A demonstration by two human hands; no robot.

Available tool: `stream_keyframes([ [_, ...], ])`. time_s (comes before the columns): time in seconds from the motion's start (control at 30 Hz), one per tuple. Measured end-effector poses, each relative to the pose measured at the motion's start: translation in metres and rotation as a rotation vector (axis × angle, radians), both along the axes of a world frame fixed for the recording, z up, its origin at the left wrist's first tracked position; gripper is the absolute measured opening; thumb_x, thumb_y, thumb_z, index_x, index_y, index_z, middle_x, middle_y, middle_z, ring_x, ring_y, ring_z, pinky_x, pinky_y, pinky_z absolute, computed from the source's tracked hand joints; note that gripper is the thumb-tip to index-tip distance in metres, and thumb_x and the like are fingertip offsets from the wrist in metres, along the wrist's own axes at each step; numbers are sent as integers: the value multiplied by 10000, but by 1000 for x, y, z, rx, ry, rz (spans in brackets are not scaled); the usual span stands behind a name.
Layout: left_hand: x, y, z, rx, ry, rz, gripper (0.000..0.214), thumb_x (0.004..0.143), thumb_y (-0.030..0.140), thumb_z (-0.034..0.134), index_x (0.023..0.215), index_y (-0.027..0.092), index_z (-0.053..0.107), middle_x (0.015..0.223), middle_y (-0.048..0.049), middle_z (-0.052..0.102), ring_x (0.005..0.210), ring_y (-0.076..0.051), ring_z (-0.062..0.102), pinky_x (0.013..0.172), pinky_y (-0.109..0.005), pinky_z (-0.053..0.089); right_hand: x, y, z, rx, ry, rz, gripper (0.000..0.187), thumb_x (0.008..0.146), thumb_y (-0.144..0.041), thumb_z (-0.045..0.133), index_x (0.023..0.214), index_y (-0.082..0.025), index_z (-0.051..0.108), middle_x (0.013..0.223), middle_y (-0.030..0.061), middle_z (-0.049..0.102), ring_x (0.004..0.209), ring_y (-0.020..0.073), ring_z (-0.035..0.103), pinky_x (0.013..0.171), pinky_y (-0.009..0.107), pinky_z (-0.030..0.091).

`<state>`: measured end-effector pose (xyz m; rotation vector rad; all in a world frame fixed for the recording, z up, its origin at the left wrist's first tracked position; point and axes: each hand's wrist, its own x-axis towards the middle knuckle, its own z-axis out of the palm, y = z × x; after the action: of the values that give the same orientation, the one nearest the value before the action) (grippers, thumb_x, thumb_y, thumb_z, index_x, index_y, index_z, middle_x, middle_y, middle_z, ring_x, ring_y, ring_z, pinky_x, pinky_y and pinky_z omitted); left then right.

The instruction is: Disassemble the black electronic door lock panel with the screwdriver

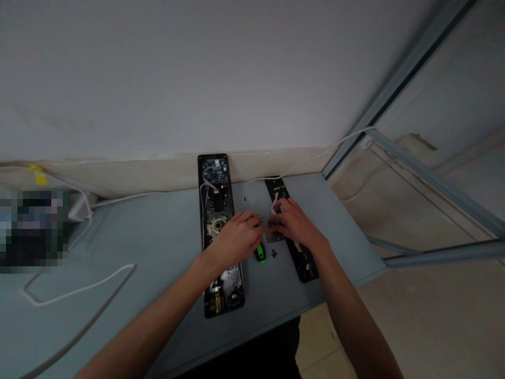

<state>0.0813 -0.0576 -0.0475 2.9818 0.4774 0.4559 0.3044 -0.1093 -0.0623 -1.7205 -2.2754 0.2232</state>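
Seemed busy at the flat brownish plate [273, 236] beside the long black panel [303, 261], on the blue-grey table [158, 221]. Had the right hand [294, 222] over the panel, with bent fingers at the plate; could not tell whether pinching it. Had the left hand [241, 235] curled just above a green-and-black tool handle [260, 253]; could not tell whether gripping it or something smaller. Was likely at a fine step with this plate; called next for delicate fingertip control and care around the white lead [275, 201]. Noted near the thin, dull, squarish plate a small angular black piece [274, 253]. Found to the left an open black casing [216, 204], oblong with rounded corners, packed with a circuit board [218, 173], a ring-shaped part [218, 225] and a brassy cylinder [218, 301]. Saw farther out a white cable [84, 289] bent across the smooth table, and a matt wall [197, 79].
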Motion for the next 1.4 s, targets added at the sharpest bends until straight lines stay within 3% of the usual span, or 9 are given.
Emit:
stream_keyframes([
  [0.17, -12, -2, 6, -34, -110, 0, 138, 951, 148, 641, 1038, 142, 749, 1021, -118, 740, 1112, -323, 605, 934, -490, 564, -1, -3, 2, 32, 39, 12, 211, 838, -277, 813, 1048, -257, 809, 1189, 94, 570, 1095, 255, 521, 1006, 459, 468],
  [0.33, -44, 1, 8, -41, -411, 77, 228, 991, 170, 595, 1170, 205, 732, 1109, -100, 726, 1175, -292, 584, 992, -502, 566, -14, -6, 16, 126, 106, -6, 242, 911, -322, 735, 1143, -274, 781, 1201, 100, 600, 1072, 255, 547, 1003, 481, 467],
  [0.47, -72, 8, -2, -27, -606, 222, 285, 959, 135, 625, 1217, 232, 700, 1153, -91, 697, 1171, -281, 583, 1012, -506, 550, -44, -2, 36, 206, 185, 13, 236, 990, -365, 625, 1145, -256, 765, 1110, 78, 673, 1036, 235, 579, 1008, 458, 471],
  [0.63, -92, 12, -24, -35, -684, 363, 300, 971, 104, 579, 1226, 216, 691, 1148, -100, 686, 1142, -269, 581, 998, -495, 544, -91, 8, 48, 202, 223, 117, 220, 972, -351, 664, 1146, -252, 754, 1036, 47, 724, 1031, 223, 607, 984, 412, 492],
  [0.8, -94, 8, -33, -117, -700, 366, 304, 981, 103, 556, 1234, 209, 687, 1204, -108, 678, 1174, -261, 572, 1030, -495, 523, -118, 17, 43, 175, 187, 149, 226, 940, -338, 707, 1125, -220, 759, 1006, 68, 718, 1012, 245, 590, 995, 441, 485],
  [1.1, -93, 5, -35, -170, -707, 371, 288, 985, 111, 559, 1233, 187, 685, 1238, -113, 668, 1177, -259, 556, 1027, -506, 520, -128, 21, 36, 148, 159, 151, 148, 970, -274, 651, 1025, -200, 767, 972, 82, 700, 992, 251, 581, 949, 425, 503],
  [1.27, -87, 6, -28, -104, -731, 395, 281, 955, 82, 580, 1186, 182, 705, 1181, -106, 685, 1163, -264, 548, 1014, -508, 522, -123, 17, 43, 145, 189, 128, 152, 973, -309, 657, 1025, -199, 748, 976, 65, 714, 993, 232, 610, 954, 395, 497],
  [1.4, -75, 7, -17, -44, -735, 341, 253, 945, 70, 583, 1125, 176, 725, 1145, -106, 695, 1189, -278, 537, 1021, -510, 523, -98, 6, 53, 122, 186, 41, 221, 992, -365, 627, 1084, -194, 734, 981, 66, 714, 908, 201, 639, 880, 343, 512],
])
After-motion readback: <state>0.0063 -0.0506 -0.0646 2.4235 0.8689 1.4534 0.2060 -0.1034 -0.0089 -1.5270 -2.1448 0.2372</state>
